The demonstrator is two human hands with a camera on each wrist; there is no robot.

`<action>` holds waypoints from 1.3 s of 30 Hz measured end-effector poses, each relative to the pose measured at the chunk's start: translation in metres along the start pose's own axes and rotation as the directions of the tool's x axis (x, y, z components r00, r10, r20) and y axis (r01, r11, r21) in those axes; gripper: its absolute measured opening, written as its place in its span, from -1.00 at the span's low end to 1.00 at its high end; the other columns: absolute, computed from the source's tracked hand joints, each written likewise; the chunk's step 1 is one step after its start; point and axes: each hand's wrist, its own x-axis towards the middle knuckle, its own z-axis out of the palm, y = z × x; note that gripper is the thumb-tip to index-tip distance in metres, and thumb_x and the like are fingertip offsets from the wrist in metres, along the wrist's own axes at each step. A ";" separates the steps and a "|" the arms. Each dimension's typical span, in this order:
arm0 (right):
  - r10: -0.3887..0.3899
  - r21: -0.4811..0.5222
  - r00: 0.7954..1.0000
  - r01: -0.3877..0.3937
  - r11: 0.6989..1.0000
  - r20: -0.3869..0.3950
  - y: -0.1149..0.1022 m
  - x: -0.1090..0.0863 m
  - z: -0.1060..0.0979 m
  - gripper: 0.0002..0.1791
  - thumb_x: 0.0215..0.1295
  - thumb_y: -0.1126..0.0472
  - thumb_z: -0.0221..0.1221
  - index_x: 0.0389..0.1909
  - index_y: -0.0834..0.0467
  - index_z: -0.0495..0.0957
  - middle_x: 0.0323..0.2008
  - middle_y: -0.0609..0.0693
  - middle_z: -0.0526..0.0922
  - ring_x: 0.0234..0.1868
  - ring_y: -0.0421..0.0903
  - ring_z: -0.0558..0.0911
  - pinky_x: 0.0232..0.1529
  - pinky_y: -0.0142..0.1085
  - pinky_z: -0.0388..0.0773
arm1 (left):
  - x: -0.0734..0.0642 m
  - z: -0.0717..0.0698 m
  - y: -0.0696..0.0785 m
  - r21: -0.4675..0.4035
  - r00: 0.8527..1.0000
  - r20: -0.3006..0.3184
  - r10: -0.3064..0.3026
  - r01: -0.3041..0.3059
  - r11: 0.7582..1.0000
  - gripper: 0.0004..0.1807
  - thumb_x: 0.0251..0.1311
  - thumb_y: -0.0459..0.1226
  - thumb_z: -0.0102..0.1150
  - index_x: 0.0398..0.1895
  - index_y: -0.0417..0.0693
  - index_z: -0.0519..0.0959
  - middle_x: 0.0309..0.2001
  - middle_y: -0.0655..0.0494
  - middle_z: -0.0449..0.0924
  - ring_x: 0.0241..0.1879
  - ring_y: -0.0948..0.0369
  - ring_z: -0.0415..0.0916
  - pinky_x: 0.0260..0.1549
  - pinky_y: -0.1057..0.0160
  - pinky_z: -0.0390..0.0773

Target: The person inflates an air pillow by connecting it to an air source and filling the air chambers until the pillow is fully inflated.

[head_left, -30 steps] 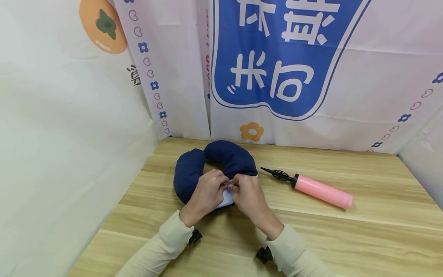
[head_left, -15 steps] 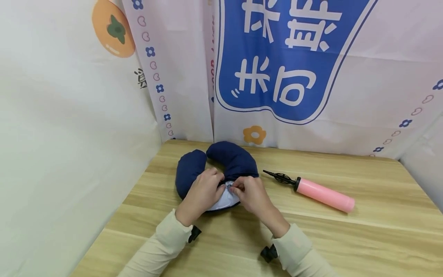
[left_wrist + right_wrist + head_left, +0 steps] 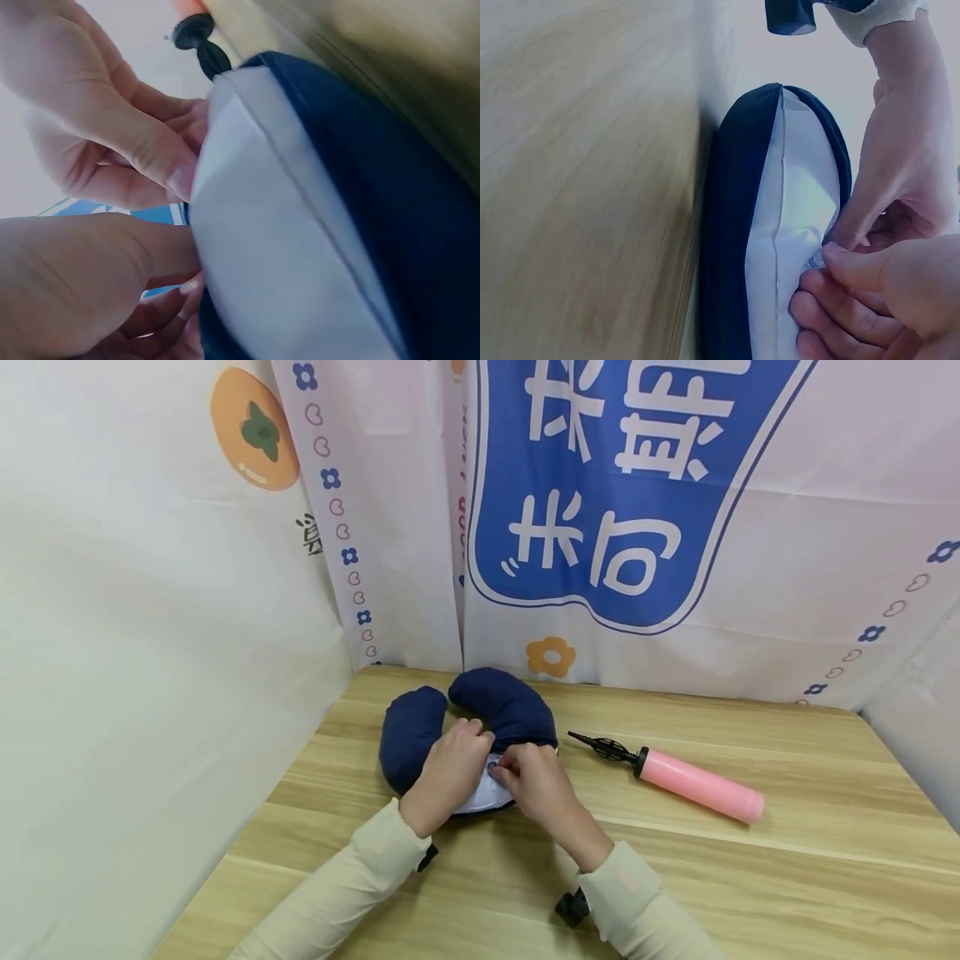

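A navy U-shaped neck pillow [image 3: 408, 739] lies on the table, its cover parted at the near curve. White inner lining [image 3: 262, 217] bulges out through that gap. On the lining sits a small clear valve [image 3: 815, 260], which my right hand [image 3: 538, 781] pinches between thumb and fingertips. My left hand [image 3: 453, 768] grips the pillow just left of the valve, its thumb on the edge of the dark cover and its fingers curled over the far side. In the right wrist view both thumbs meet close to the valve. The left fingertips are partly hidden behind the pillow.
A pink hand pump [image 3: 701, 785] with a black nozzle lies to the right of the pillow on the wooden table [image 3: 750, 877]. Printed white cloth [image 3: 405, 527] hangs behind the table and along its left side.
My hands were close together over the valve, then parted slightly, exposing more white lining. Since then my left hand has shifted a little to the right and away from me. The pump stays put.
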 end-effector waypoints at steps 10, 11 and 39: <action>-0.017 -0.027 1.000 0.017 0.999 -0.024 0.006 -0.002 -0.008 -0.72 0.31 0.19 0.46 -0.60 0.08 0.71 -0.66 -0.12 0.67 -0.68 -0.36 0.46 -0.57 -0.43 0.47 | -0.011 -0.013 0.010 0.103 0.982 -0.121 0.145 -0.133 0.986 -0.86 0.32 -0.34 0.38 -0.37 -0.17 0.61 -0.42 0.02 0.55 -0.45 0.17 0.37 -0.37 0.30 0.48; -0.019 -0.030 1.000 0.018 0.999 -0.011 0.008 -0.002 -0.011 -0.72 0.31 0.18 0.46 -0.61 0.07 0.71 -0.67 -0.13 0.66 -0.69 -0.36 0.46 -0.56 -0.40 0.50 | -0.013 -0.013 0.011 0.115 0.979 -0.130 0.154 -0.139 0.983 -0.84 0.32 -0.33 0.39 -0.38 -0.15 0.60 -0.42 0.03 0.54 -0.46 0.19 0.36 -0.37 0.31 0.48; 0.127 -0.086 0.978 -0.114 0.990 0.163 0.093 0.005 -0.050 -0.89 0.33 0.37 0.36 -0.19 0.33 0.77 -0.29 0.15 0.84 -0.21 0.02 0.82 -0.15 -0.15 0.77 | -0.058 0.021 0.031 0.307 0.951 -0.091 0.294 -0.254 0.917 -0.83 0.16 -0.43 0.44 -0.42 -0.03 0.62 -0.43 0.14 0.52 -0.39 0.20 0.45 -0.36 0.34 0.53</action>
